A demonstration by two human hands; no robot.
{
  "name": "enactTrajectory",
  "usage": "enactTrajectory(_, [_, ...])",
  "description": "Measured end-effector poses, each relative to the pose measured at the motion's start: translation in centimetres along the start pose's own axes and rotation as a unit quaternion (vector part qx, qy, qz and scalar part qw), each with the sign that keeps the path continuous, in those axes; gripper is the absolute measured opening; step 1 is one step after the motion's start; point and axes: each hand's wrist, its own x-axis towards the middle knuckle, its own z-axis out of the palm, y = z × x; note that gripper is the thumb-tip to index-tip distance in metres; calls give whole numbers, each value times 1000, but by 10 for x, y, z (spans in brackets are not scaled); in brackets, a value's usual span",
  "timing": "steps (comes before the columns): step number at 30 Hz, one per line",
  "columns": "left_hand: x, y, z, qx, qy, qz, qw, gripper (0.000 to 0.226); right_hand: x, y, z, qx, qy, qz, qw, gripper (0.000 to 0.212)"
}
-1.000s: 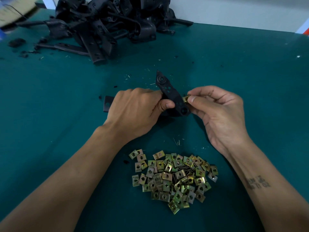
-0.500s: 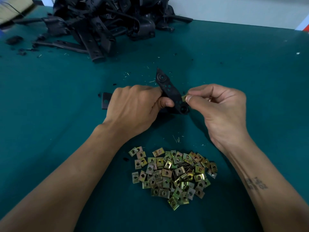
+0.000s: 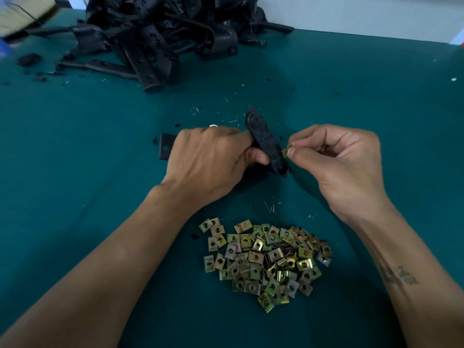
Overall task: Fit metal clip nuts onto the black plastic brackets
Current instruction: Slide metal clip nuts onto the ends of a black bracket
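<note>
Scene: a person at a green-topped bench (image 3: 376,101) fits clip nuts to brackets, seen from a head-worn camera.
Left hand: the left hand (image 3: 211,159) curls around a black plastic bracket (image 3: 266,144), thumb pressed to its near face, holding it tilted above the bench at centre.
Right hand: the right hand (image 3: 334,156) pinches one brass-coloured clip nut (image 3: 285,152) between thumb and forefinger, at the bracket's right edge; whether nut and edge touch cannot be told.
Supply: a loose heap of clip nuts (image 3: 266,262) lies near, between the forearms; a pile of brackets (image 3: 160,38) sits far left.
Handling: the nut looks light, stiff and springy, probably slick; best pinched by its flat sides, open mouth leading. The bracket appears rigid and light, best gripped mid-body, clear of the edge receiving the nut.
</note>
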Motion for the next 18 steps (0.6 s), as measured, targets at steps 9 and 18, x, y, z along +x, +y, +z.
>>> enactTrajectory(9, [1,2,-1,-19,17,-12,1000,57,0,7,4,38,28,-5,999,18])
enactTrajectory(18, [1,0,0,-25,17,-18,999,58,-3,10,9,57,29,-10,998,16])
